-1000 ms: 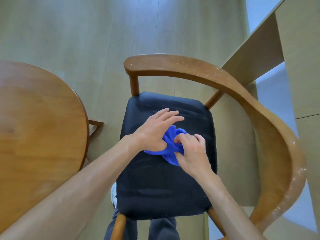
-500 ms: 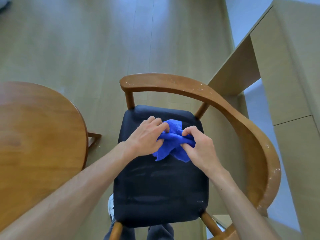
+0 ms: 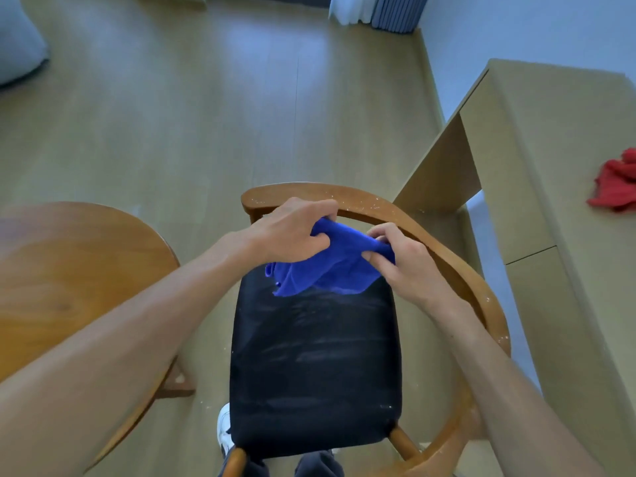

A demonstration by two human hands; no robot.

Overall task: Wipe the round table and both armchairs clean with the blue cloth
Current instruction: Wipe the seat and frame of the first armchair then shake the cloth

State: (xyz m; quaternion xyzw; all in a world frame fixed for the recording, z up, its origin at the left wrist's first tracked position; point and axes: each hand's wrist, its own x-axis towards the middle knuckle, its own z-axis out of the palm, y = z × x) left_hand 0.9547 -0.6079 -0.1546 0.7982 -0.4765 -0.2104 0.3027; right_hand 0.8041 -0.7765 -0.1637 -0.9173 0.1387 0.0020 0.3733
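Fingers of my left hand (image 3: 292, 232) and right hand (image 3: 395, 256) pinch the blue cloth (image 3: 327, 270), frame centre.
It hangs bunched above the armchair (image 3: 447, 256) seat; risk: a wadded cloth smears the rail's white specks.

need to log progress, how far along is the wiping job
Seat shows smeared wipe streaks, so it looks at least partly wiped. Both hands, left and right, hold the blue cloth bunched above it. White specks on the armchair's curved rail remain to wipe. The round table can't be judged; no second armchair is in view.
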